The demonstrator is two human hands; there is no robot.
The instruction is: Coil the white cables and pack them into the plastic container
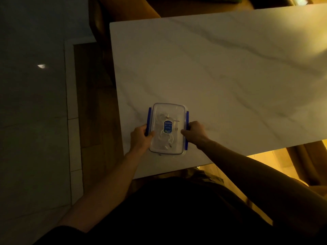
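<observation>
A clear plastic container with its lid on and a blue label in the middle sits near the table's front left corner. White cables show through the lid, coiled inside. My left hand grips the container's left side over the blue clip, thumb resting on the lid. My right hand holds the right side at the other blue clip, thumb on the lid.
The white marble table stretches away to the right and back. Its left edge runs just left of the container, with dark floor beyond. A brown chair stands at the far left corner.
</observation>
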